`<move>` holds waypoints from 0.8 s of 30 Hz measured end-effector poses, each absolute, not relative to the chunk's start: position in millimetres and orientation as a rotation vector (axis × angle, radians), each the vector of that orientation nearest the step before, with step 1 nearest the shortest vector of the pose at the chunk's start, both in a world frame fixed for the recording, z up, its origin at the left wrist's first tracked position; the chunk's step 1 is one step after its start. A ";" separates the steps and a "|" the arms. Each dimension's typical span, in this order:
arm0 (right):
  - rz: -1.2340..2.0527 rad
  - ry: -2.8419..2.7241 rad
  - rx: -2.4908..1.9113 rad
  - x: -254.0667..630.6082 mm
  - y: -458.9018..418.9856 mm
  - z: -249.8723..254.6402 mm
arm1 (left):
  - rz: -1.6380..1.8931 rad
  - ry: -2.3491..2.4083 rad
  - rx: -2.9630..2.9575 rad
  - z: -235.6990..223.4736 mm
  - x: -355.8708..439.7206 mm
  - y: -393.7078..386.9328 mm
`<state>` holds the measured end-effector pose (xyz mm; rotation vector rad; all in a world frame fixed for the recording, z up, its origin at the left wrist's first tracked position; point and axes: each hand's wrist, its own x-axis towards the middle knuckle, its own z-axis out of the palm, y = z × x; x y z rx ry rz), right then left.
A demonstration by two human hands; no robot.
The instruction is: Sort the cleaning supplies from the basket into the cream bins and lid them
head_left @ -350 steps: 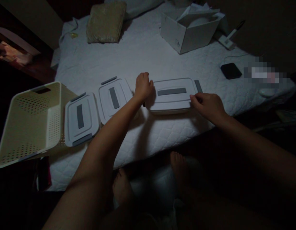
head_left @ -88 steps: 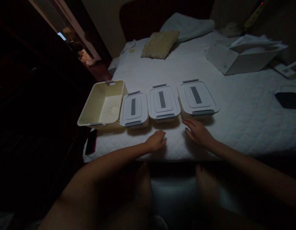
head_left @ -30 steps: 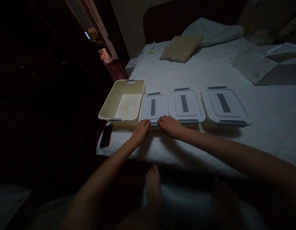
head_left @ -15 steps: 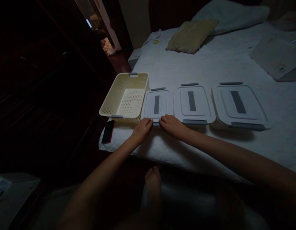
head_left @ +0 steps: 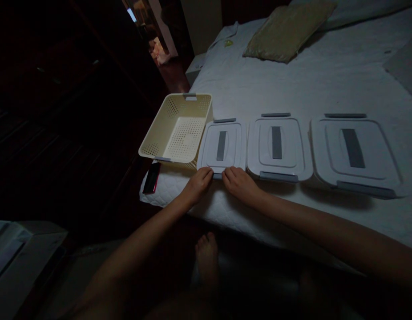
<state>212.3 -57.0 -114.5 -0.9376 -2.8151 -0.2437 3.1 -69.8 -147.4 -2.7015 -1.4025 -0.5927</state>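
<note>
My left hand (head_left: 197, 186), right hand (head_left: 240, 183) half-curled at near edge of leftmost lidded plastic box (head_left: 234, 146), long axis near-to-far; grip unclear

White container lids (head_left: 292, 146) bear grey strips (head_left: 276, 142) and grey clips (head_left: 278, 176), beside a cream basket (head_left: 172, 120) patterned with perforations, on a white quilted bedcover (head_left: 292, 89); olive-gold cushion (head_left: 286, 35) beyond.

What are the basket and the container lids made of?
The cream basket looks like moulded plastic, matte, with rows of small punched holes. The white container lids look like smooth moulded plastic with a slight sheen and raised contours. The grey latches are probably plastic too, though the dim light leaves that open.
</note>
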 end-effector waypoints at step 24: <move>-0.358 -2.782 -0.221 232.7 -39.9 -139.1 | -0.696 -0.855 -2.482 -154.0 2.4 -57.0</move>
